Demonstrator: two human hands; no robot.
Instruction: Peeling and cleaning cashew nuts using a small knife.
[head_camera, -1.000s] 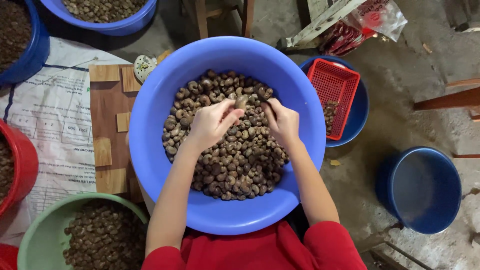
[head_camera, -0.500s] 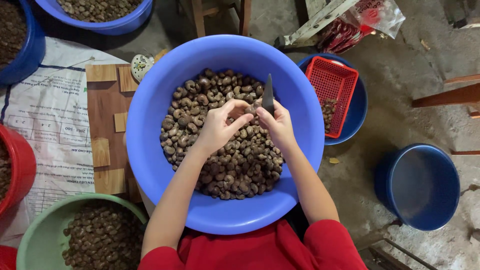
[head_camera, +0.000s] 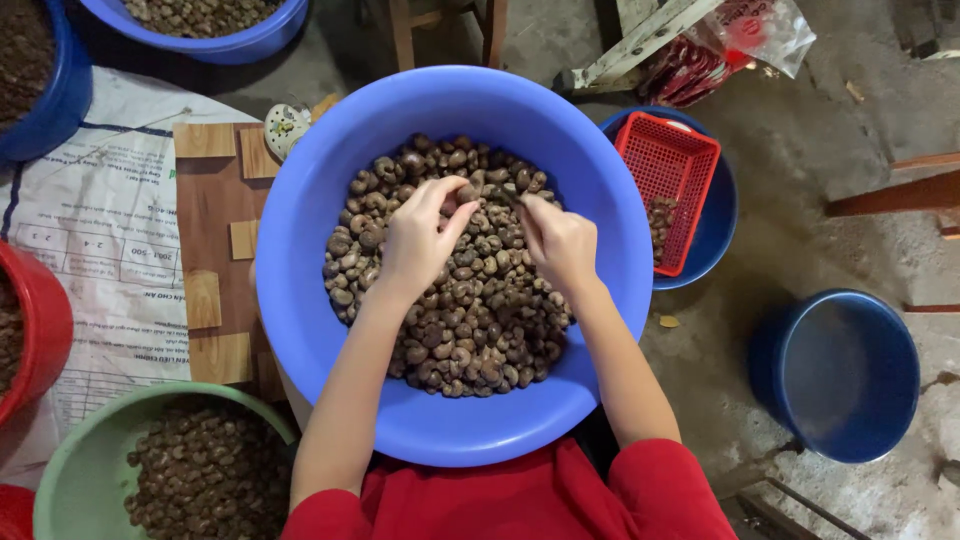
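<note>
A large blue basin (head_camera: 330, 150) sits in front of me, holding a heap of brown nuts in their shells (head_camera: 470, 320). My left hand (head_camera: 418, 240) hovers over the heap and pinches a single nut (head_camera: 466, 192) between thumb and fingers. My right hand (head_camera: 560, 243) is closed around a small knife (head_camera: 505, 196), whose dark blade points left toward that nut. The two hands almost meet above the far part of the heap.
A red mesh basket (head_camera: 667, 180) lies in a dark blue bowl (head_camera: 722, 215) at right. An empty dark blue bucket (head_camera: 840, 375) stands lower right. A green bowl of nuts (head_camera: 70, 480), a red tub (head_camera: 45, 330), a wooden board (head_camera: 210, 250) and printed paper lie left.
The knife blade, raised upright half a second ago, now lies low and points at the nut. Both hands have dropped closer to the heap.
</note>
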